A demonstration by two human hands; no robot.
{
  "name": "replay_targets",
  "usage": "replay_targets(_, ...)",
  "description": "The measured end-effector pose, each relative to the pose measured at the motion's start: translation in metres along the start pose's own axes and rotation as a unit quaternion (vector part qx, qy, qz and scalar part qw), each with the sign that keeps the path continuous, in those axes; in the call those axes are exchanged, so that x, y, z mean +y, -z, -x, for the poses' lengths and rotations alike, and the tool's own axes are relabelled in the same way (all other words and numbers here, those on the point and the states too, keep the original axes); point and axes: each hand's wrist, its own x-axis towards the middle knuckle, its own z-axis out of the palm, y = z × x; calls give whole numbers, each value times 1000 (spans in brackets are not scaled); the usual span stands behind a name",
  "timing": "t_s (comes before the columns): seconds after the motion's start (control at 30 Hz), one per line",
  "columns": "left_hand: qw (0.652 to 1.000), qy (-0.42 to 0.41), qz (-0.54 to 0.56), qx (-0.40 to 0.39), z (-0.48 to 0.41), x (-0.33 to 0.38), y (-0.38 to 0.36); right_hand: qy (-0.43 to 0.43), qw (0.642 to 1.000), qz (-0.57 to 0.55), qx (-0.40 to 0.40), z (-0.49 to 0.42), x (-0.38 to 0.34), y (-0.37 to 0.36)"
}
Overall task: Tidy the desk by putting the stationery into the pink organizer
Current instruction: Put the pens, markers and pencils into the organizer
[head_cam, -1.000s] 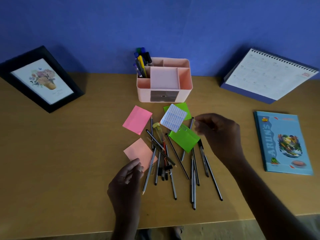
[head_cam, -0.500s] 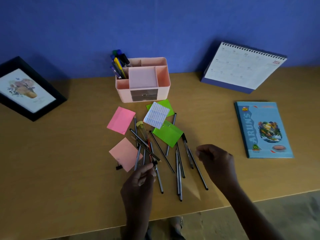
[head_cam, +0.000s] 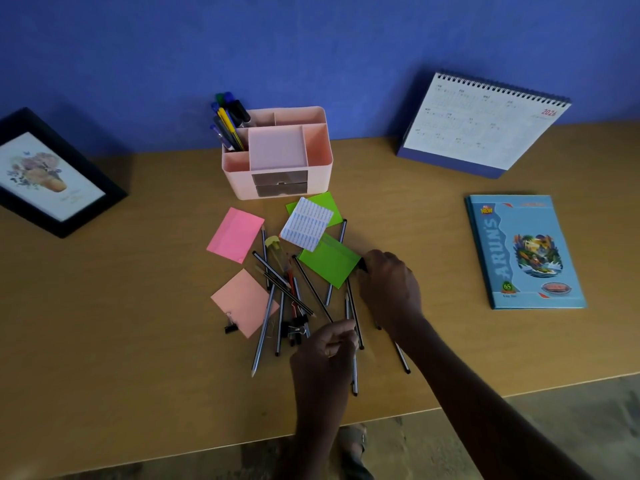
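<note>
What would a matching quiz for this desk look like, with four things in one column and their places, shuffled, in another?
Things:
1. picture frame
2. desk calendar
3. blue notebook
4. pink organizer

Places:
a. lying flat at the right of the desk
b. back middle, with markers standing in its left compartment
c. at the far left, propped up
d. back right, standing by the wall

Pairs: 1-c, 2-d, 3-a, 4-b
</note>
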Motion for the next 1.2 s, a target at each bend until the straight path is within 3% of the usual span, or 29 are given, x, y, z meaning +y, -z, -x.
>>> replay_targets(0.13,1000,13,20,-1,-2,2,-3,-13,999,-38,20,-3,3,1)
replay_targets(0.27,999,-30,20,17,-8,15,-5,-30,990,-136,33,-4,3,21)
replay_targets(0.4,998,-48,44,8,-16,30,-9,-57,947,-316,-2,4,-15,48)
replay_targets(0.5,994,-38,99,-4,-24,39,-8,-23,926,-375,-21,9,-30,63)
replay_targets(0.6,988,-44,145,-11,-33,51,0,18,921,-389,-29,4,-44,75)
replay_targets(0.83,986,-58,136,76,-61,58,26,88,922,-375,-29,-36,-86,92)
replay_targets(1.07,988,7,133,76,-61,39,55,179,898,-388,110,-109,-159,112)
replay_targets(1.2,984,31,147,93,-53,28,67,249,890,-337,179,-145,-203,102)
